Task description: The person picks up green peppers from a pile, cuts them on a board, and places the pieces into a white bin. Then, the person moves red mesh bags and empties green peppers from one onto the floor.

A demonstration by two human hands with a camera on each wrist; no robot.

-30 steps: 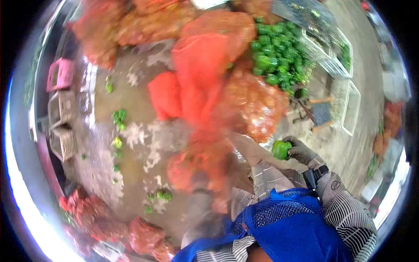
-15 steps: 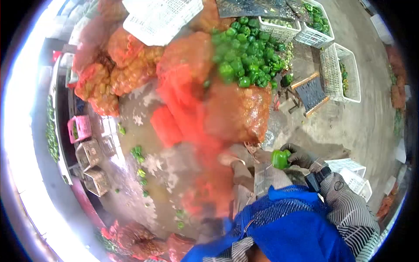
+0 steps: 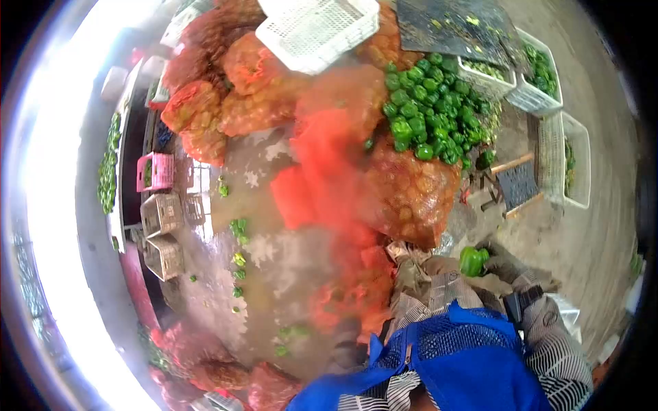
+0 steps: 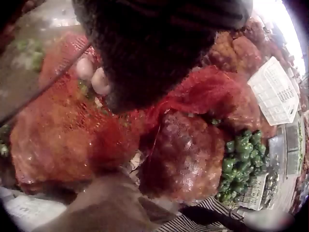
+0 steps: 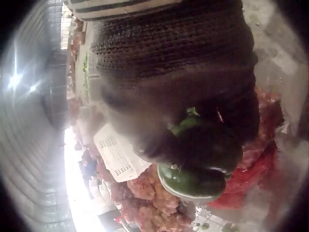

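My right hand (image 3: 506, 264), in a dark knit glove, grips a green bell pepper (image 3: 473, 262) beside my knee. In the right wrist view the gloved fingers curl over the pepper (image 5: 190, 182), covering part of it. My left hand (image 3: 349, 342), also gloved, is low in the head view at the near edge of a red mesh bag (image 3: 360, 291). The left wrist view shows two bare fingertips (image 4: 100, 81) close over the mesh, while the dark glove hides the other fingers; I cannot tell whether they hold the mesh.
A heap of green bell peppers (image 3: 439, 109) lies on and behind a full mesh sack (image 3: 411, 195). Nearby are a small stool (image 3: 519, 186) and white crates (image 3: 576, 161). More sacks (image 3: 264, 82) and a white crate (image 3: 322, 31) stand ahead. Loose peppers (image 3: 238, 229) lie on the wet floor.
The head view has swung, shifting the surroundings. My right hand keeps its grip on the bell pepper. My left hand has moved from over the red mesh bag to its near edge.
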